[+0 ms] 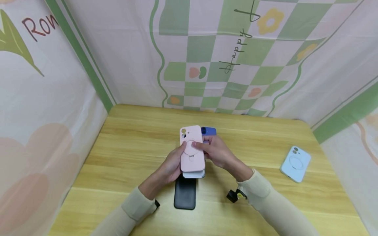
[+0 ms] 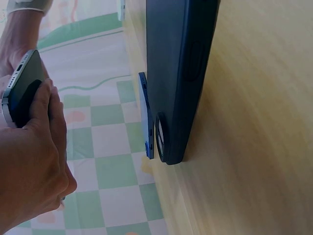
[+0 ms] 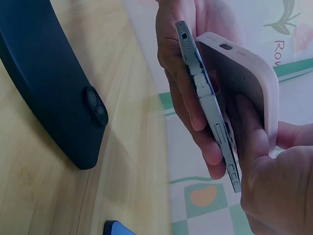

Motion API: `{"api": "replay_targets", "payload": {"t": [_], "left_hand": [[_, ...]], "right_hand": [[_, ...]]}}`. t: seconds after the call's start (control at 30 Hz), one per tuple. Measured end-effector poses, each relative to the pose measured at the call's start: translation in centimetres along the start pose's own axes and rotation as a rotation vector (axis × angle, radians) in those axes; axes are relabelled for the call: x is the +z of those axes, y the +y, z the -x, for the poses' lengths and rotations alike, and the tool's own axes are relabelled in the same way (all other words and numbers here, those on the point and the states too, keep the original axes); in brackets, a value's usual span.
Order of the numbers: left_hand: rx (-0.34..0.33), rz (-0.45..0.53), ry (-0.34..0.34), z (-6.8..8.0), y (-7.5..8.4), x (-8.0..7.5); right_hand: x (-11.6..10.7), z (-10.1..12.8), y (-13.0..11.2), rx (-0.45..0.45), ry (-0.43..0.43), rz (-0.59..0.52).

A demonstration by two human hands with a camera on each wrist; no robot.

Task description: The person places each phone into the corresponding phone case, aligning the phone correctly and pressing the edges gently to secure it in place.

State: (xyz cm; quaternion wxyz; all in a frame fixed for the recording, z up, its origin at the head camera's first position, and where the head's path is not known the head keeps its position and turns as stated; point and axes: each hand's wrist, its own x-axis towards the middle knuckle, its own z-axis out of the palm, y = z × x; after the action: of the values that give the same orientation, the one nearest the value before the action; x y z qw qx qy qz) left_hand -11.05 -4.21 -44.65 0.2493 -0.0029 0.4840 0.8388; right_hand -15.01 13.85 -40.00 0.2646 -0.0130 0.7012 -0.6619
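Observation:
Above the table, a pink phone case (image 1: 192,166) with a ring outline and camera holes is held between both hands. A silver-edged phone (image 3: 210,100) sits apart from the inside of the case along one side, as the right wrist view shows. My left hand (image 1: 172,164) grips the phone, its thumb over the case's left edge. My right hand (image 1: 219,151) pinches the case wall, thumb outside and fingers inside between case and phone. Below them lies a black phone-shaped item (image 1: 185,195) with a raised camera ring. Behind the right hand lies a blue phone (image 1: 209,131), partly hidden.
A light blue phone case (image 1: 295,164) lies at the right of the wooden table (image 1: 133,141); whether it holds a phone cannot be told. Printed fabric (image 1: 130,59) hangs along the back and sides. A small black device (image 1: 233,196) is strapped at the right wrist.

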Motion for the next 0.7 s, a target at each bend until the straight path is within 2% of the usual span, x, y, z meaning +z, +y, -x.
{"api": "replay_targets", "payload": {"t": [0.2, 0.33, 0.57, 0.7], "left_hand": [[0.002, -0.015, 0.021, 0.1, 0.0, -0.1], [0.016, -0.018, 0.036, 0.1, 0.0, -0.2], [0.013, -0.02, 0.046, 0.2, 0.2, -0.2], [0.002, -0.03, 0.047, 0.4, 0.2, -0.4]], "right_hand": [[-0.2, 0.1, -0.2, 0.019, -0.014, 0.054], [-0.8, 0.2, -0.7, -0.004, -0.003, 0.175], [-2.0, 0.5, -1.7, -0.169, 0.098, 0.489], [-2.8, 0.3, -2.2, -0.266, 0.162, 0.622]]}}
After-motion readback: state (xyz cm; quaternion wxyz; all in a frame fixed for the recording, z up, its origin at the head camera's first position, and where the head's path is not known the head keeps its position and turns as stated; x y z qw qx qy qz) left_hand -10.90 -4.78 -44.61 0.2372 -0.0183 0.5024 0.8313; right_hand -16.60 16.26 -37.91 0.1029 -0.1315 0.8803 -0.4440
